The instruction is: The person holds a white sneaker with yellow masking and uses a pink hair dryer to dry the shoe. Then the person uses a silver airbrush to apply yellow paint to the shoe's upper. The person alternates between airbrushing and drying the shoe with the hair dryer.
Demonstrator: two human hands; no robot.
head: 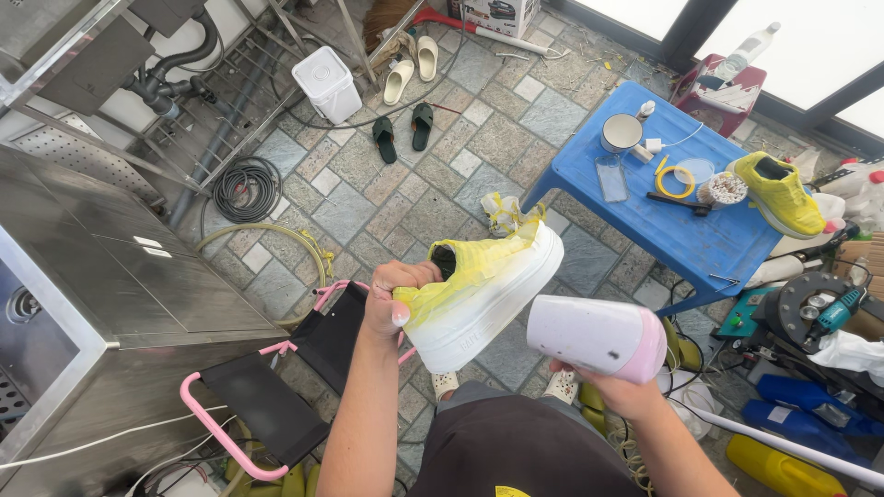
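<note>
1. Above the stone-tiled floor [479, 129], at the middle of the view, a yellow sneaker with a thick white sole [483, 285] is held up, toe pointing away and to the right.
2. The left hand [394, 293] is clamped on the sneaker's heel end, thumb on the outside and fingers curled over the collar; the forearm rises straight from below.
3. The right hand [615, 388] grips a white and pink handheld dryer [599, 336] from beneath, its blunt white end just beside the sole, not touching.
4. The two hands are apart, each closed on its own thing.
5. On the blue plastic table [681, 235] to the right lies a second yellow sneaker [783, 191], making two, beside one white mug [622, 133].
6. Further off on the floor lie two pairs of sandals: one dark green [403, 129], one cream [412, 66].
7. A pink-framed folding chair [267, 396] stands lower left.
</note>
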